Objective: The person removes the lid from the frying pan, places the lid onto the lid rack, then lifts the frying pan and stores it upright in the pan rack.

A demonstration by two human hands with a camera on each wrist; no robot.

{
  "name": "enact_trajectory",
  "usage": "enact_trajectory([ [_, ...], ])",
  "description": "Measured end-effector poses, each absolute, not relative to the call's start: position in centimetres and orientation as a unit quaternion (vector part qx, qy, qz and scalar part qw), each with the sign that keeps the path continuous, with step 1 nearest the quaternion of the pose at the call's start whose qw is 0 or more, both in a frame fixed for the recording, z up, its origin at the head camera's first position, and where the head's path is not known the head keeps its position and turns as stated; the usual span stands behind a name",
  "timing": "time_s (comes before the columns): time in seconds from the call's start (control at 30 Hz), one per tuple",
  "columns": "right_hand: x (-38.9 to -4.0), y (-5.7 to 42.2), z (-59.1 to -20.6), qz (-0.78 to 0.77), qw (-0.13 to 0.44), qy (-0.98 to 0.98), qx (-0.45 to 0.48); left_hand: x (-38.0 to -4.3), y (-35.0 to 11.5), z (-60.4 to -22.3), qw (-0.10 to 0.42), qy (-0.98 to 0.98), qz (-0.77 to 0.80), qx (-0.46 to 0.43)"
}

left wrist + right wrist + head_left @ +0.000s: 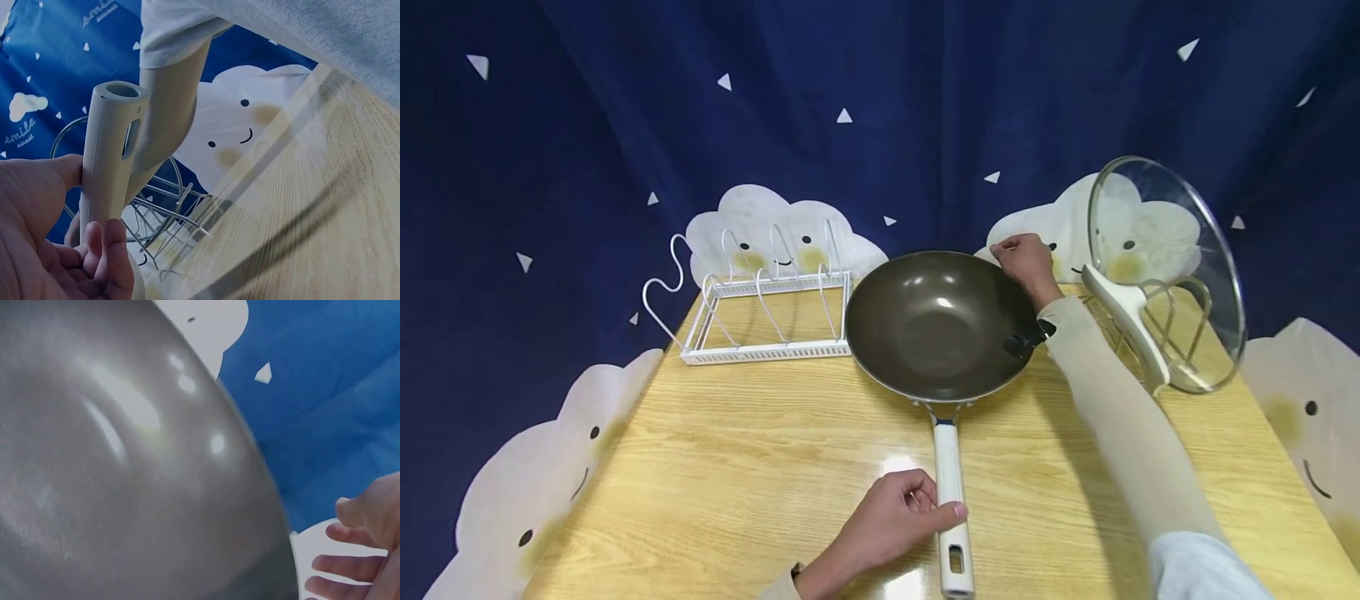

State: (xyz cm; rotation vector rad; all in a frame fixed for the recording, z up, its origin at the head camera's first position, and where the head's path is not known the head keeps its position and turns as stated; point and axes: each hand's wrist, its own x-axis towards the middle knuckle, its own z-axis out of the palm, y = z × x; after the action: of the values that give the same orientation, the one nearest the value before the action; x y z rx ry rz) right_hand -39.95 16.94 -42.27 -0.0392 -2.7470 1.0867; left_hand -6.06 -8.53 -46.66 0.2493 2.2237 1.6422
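Observation:
A dark-lined wok (940,325) with a long pale handle (949,467) is in the middle of the head view, its handle toward me. My left hand (895,517) pinches the handle near its end, thumb across the top. In the left wrist view the handle (106,156) stands between the thumb and the curled fingers of that hand (69,237). Beyond the wok's far right rim is my right hand (1026,262). In the right wrist view the fingers of this hand (350,559) are loosely bent, hold nothing and are apart from the wok's rim.
A white wire rack (775,350) stands at the back left of the wooden table (737,467). On the right a glass lid (1187,208) leans upright in a metal wire stand (1180,333), beside my right forearm. A dark blue curtain (925,100) hangs behind the table.

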Motion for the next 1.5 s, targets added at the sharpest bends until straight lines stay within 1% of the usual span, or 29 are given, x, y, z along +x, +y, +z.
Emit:
enact_trajectory([
  [0.1,-38.8,16.6,-41.1,0.378,0.098,-0.921,0.000,-6.1,-8.6,-46.6,0.187,0.786,0.583,0.088],
  [0.33,-34.1,15.4,-38.4,0.392,0.064,-0.917,0.037,-6.0,-8.6,-46.7,0.195,0.788,0.578,0.088],
  [0.43,-31.4,15.1,-37.7,0.392,0.050,-0.916,0.074,-5.7,-8.6,-46.9,0.220,0.786,0.573,0.079],
  [0.53,-28.2,14.9,-37.1,0.395,0.030,-0.912,0.107,-5.3,-8.7,-47.2,0.256,0.771,0.579,0.068],
  [0.67,-24.2,14.5,-36.8,0.395,0.006,-0.909,0.129,-4.8,-8.9,-47.4,0.297,0.735,0.606,0.069],
  [0.87,-19.9,14.5,-38.7,0.429,-0.016,-0.888,0.167,-3.7,-8.4,-47.5,0.345,0.615,0.705,0.079],
  [0.97,-18.3,14.5,-40.3,0.454,-0.022,-0.871,0.185,-3.3,-7.9,-47.6,0.340,0.578,0.737,0.083],
  [1.1,-16.2,14.4,-42.1,0.481,-0.009,-0.856,0.191,-3.2,-7.4,-47.8,0.318,0.574,0.749,0.088],
  [1.2,-14.5,14.3,-43.1,0.496,-0.006,-0.844,0.202,-3.2,-7.2,-47.9,0.318,0.567,0.754,0.094],
  [1.33,-12.6,14.3,-44.1,0.525,-0.021,-0.825,0.208,-3.3,-7.1,-47.8,0.328,0.557,0.756,0.101],
  [1.5,-10.8,13.9,-44.9,0.570,-0.057,-0.801,0.175,-3.4,-7.0,-47.6,0.326,0.560,0.755,0.098],
])
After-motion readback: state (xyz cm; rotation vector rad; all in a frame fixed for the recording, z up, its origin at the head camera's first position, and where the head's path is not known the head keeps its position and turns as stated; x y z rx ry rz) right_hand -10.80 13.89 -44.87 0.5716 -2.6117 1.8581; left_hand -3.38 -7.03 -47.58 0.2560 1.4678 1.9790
